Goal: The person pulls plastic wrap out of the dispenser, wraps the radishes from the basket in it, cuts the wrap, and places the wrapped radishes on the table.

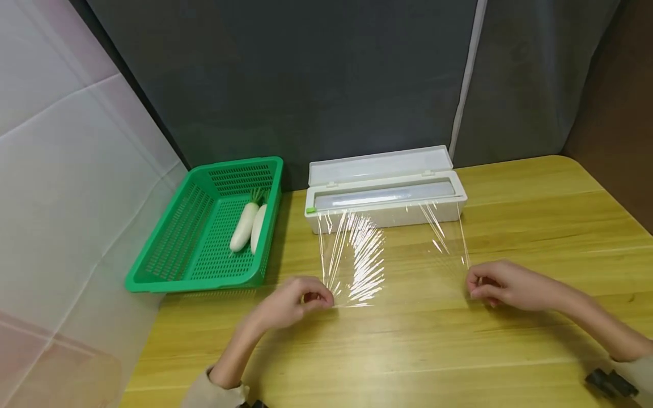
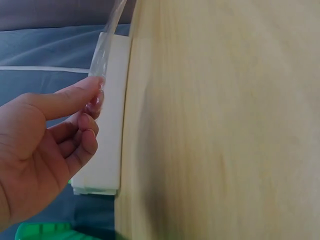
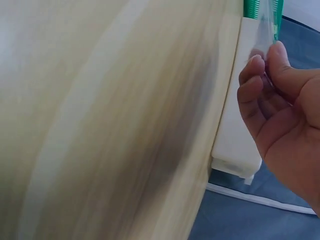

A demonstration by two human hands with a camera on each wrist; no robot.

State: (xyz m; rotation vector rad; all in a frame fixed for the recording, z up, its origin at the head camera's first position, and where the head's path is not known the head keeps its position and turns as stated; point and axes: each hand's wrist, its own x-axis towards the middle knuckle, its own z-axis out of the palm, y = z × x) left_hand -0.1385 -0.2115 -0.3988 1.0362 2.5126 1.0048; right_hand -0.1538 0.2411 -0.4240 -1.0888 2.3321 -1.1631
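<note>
A sheet of clear plastic wrap stretches toward me from a white wrap dispenser whose lid stands raised at the back. My left hand pinches the sheet's near left corner between thumb and forefinger. On the other side, my right hand pinches the right corner the same way. The wrist views show the film gathered at the left thumb and at the right thumb. Inside the dispenser lies a roll, and a small green slider sits at the left end of its front edge.
A green plastic basket stands to the left of the dispenser, with two white radishes lying in it. Behind the wooden table hangs a dark grey curtain. A pale sheet borders the left side.
</note>
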